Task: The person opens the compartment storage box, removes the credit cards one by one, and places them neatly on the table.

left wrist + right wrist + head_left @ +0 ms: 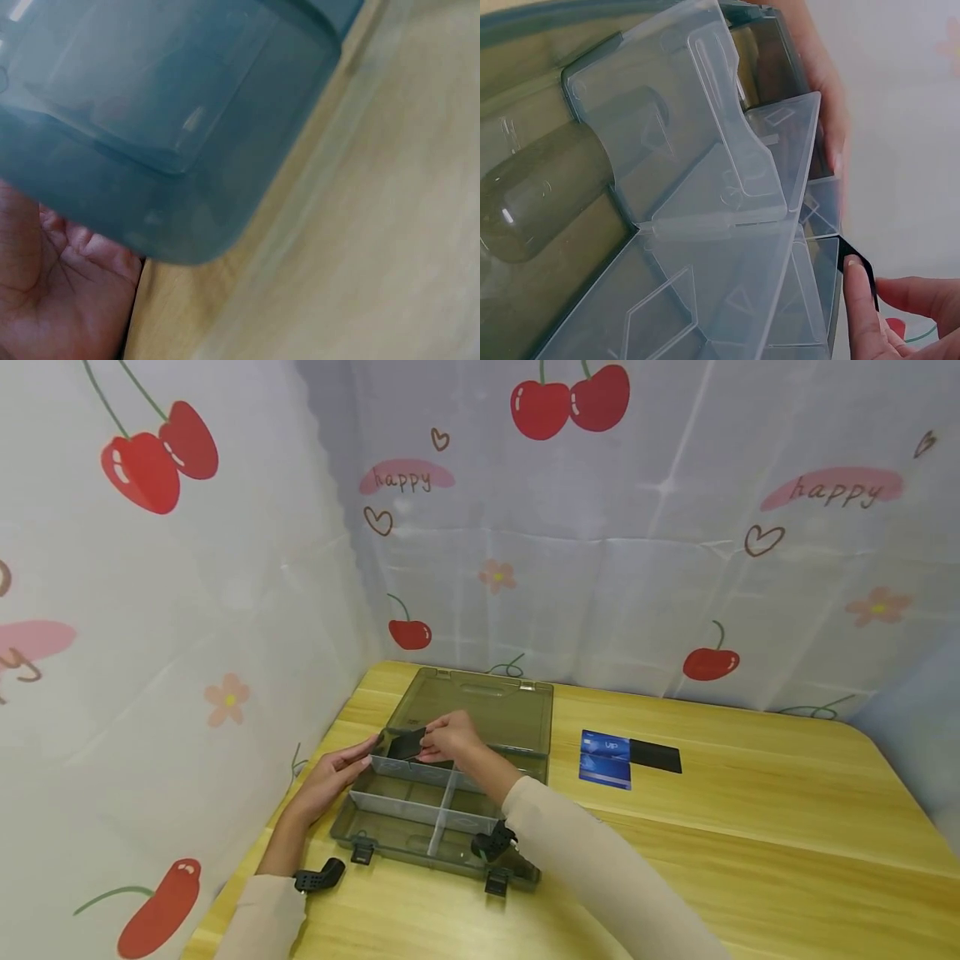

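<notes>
A translucent green compartment box [341,828] lies on the table with its lid [480,714] folded back. My right hand [452,737] pinches a thin black card [407,744] between thumb and fingers over the box's back-left compartment. In the right wrist view, part of the same card [860,271] shows at the edge of a clear divider [780,255], partly covered by a finger. My left hand [330,781] rests its extended fingers against the box's left side; the left wrist view catches only its palm [67,300] beside the box's corner.
Right of the box, two blue cards [606,745] and another black card [655,756] lie flat on the wooden table [750,827]. Two latches [496,883] stick out from the box's front. A cherry-print curtain [600,568] hangs behind and to the left.
</notes>
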`<action>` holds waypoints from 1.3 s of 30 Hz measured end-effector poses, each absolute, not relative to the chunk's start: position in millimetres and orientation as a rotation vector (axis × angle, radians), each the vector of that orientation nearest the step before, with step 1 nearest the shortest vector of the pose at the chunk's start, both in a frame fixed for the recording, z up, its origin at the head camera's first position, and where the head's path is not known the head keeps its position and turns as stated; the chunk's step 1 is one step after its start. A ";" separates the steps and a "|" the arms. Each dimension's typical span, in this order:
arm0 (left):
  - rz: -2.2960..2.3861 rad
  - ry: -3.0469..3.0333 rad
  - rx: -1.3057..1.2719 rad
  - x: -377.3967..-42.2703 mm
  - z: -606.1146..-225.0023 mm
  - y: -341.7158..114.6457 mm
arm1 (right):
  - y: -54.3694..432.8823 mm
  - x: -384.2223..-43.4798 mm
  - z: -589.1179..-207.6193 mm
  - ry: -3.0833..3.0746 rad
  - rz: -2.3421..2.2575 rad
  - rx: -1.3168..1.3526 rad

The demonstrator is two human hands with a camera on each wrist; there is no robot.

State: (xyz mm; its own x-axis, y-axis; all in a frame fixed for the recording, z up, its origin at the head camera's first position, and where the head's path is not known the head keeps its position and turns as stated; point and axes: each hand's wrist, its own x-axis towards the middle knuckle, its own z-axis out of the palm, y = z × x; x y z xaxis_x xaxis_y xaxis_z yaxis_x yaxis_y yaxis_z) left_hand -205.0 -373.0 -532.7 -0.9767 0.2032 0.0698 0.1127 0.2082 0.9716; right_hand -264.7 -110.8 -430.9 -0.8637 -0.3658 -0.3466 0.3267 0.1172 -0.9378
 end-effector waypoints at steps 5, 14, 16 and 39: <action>1.916 2.378 0.317 -204.3 -532.5 -373.5 | -107.0 -263.4 -431.0 1.880 -1.835 -0.070; 1.909 2.369 0.346 -205.6 -533.3 -371.0 | -89.7 -257.9 -427.3 1.862 -1.883 -0.103; 1.903 2.371 0.338 -205.1 -533.6 -371.2 | -86.4 -256.4 -426.2 1.846 -1.890 -0.111; 1.895 2.385 0.320 -202.9 -531.4 -374.0 | -54.3 -242.4 -422.9 1.846 -1.899 -0.205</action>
